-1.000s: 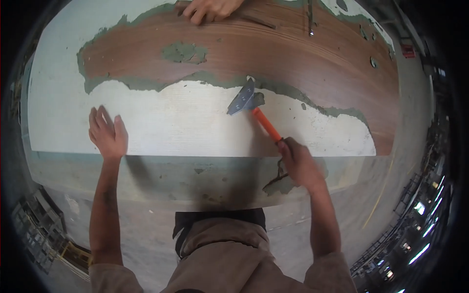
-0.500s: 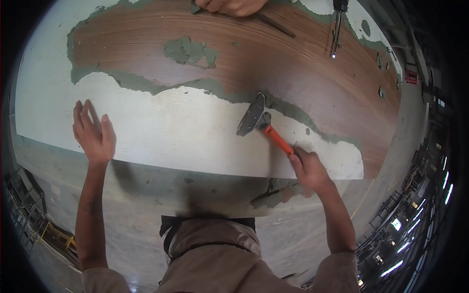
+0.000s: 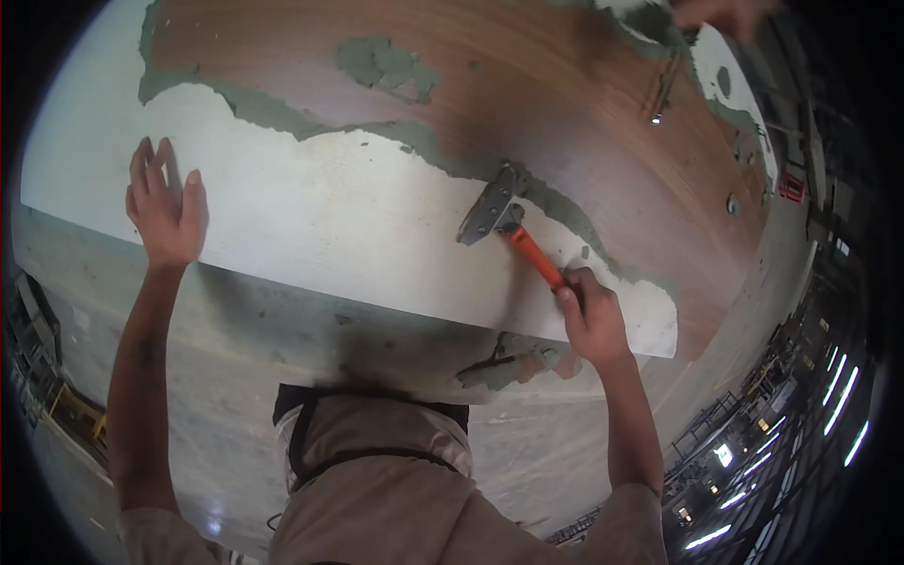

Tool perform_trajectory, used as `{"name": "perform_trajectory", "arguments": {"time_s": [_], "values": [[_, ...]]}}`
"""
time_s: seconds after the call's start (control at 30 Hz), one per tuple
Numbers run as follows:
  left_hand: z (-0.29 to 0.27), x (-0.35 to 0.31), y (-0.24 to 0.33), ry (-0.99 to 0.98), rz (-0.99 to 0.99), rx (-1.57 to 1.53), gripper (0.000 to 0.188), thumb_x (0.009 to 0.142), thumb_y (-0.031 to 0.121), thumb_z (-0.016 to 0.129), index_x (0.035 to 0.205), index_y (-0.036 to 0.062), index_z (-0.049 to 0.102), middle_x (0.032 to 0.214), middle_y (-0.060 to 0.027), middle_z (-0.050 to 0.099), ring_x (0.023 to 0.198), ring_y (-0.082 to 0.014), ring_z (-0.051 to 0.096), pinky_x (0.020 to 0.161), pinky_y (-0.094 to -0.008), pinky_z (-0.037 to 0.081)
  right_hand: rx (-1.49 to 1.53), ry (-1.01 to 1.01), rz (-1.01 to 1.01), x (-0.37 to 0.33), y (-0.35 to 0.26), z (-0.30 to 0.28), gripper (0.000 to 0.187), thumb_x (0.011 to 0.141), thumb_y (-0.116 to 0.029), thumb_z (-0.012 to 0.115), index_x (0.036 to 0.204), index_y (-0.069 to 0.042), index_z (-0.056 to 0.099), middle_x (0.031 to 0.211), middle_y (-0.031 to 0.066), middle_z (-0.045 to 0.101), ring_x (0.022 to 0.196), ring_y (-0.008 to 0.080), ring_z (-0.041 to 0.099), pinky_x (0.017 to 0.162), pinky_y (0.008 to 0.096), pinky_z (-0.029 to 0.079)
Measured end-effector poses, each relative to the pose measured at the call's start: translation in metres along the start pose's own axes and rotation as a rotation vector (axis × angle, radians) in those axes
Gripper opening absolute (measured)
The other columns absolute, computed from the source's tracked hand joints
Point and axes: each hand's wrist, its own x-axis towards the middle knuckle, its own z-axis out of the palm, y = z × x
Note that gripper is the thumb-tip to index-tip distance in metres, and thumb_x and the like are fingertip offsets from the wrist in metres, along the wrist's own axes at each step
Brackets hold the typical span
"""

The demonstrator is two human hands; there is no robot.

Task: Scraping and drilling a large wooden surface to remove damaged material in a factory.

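My right hand [image 3: 595, 318] is wrapped round the orange handle of a scraper [image 3: 535, 256]. Its broad dark metal head lies at the ragged edge where a brown wood-grain layer [image 3: 584, 141] meets a bare white surface [image 3: 320, 212] of a large panel. Grey-green residue [image 3: 565, 209] borders that edge. On the white part at the left, my left hand [image 3: 166, 217] rests with its fingers stretched out, holding nothing.
Another person's blurred hand [image 3: 723, 15] shows at the upper right, near a slim metal tool [image 3: 664, 92] on the panel. A grey-green patch [image 3: 381, 68] sits on the brown layer. Peeled scraps [image 3: 513, 365] lie just below the panel's near edge, in front of my body.
The view has shifted and tilted. The other person's hand at the top middle has gone from view; a blurred hand now shows at the upper right. The scraper stays at the ragged edge.
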Motion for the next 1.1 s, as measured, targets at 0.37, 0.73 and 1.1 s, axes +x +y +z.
{"name": "perform_trajectory", "arguments": {"time_s": [0.37,0.73,1.1], "values": [[0.01,-0.008,-0.003,0.101,-0.068,0.016,0.059,0.099,0.04,0.059,0.147,0.0081,0.048,0.157,-0.0188,0.04,0.143,-0.0364,0.04,0.116,-0.0549,0.027,0.079,-0.019,-0.011,-0.015,0.039,0.003,0.025,0.101,-0.024,0.063,0.095,0.0,0.06,0.057,0.0102,0.051,0.051,0.0152,0.049,0.051,0.0336,0.042],[0.016,-0.012,-0.011,0.059,-0.213,0.122,0.065,0.098,0.056,0.054,0.152,0.0208,0.044,0.163,-0.0081,0.036,0.152,-0.0296,0.031,0.109,-0.08,0.017,0.091,0.013,-0.35,-0.002,0.046,-0.001,0.044,0.1,-0.011,0.061,0.141,0.004,0.058,0.096,0.0095,0.073,0.074,0.0111,0.061,0.074,0.0258,0.052],[0.038,-0.023,-0.037,0.396,-0.574,0.023,0.063,0.103,0.049,0.049,0.14,-0.0016,0.054,0.143,-0.0271,0.052,0.134,-0.043,0.049,0.113,-0.0507,0.037,0.053,0.128,-0.272,-0.019,0.013,0.031,0.04,0.097,-0.004,0.06,0.136,0.006,0.058,0.084,0.0199,0.068,0.068,0.0238,0.067,0.066,0.0316,0.054]]}}
